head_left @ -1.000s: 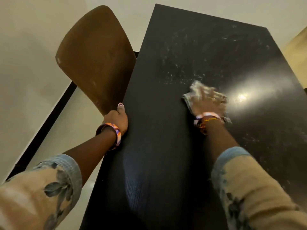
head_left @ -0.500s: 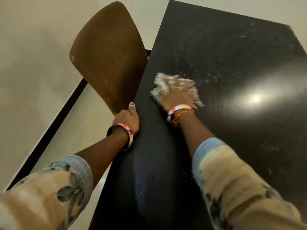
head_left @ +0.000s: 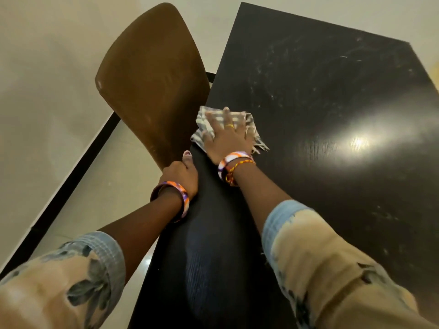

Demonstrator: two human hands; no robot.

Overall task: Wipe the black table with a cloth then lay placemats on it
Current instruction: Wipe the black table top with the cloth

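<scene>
Fingers of the right hand (head_left: pixel 225 136) lay spread flat, pressing a checked grey-and-white fringed cloth (head_left: pixel 249 124) onto the glossy black rectangular table (head_left: pixel 332 103) at the tabletop's left edge. The left hand (head_left: pixel 181 174) gripped that same edge, thumb on top, just beside a curved brown wooden chair back (head_left: pixel 152 79).

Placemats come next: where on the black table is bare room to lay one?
The black table is bare from the cloth out to its far and right edges, smudges only. The near-left edge is crowded: right hand presses the cloth, left hand grips the edge beside the brown chair.
</scene>
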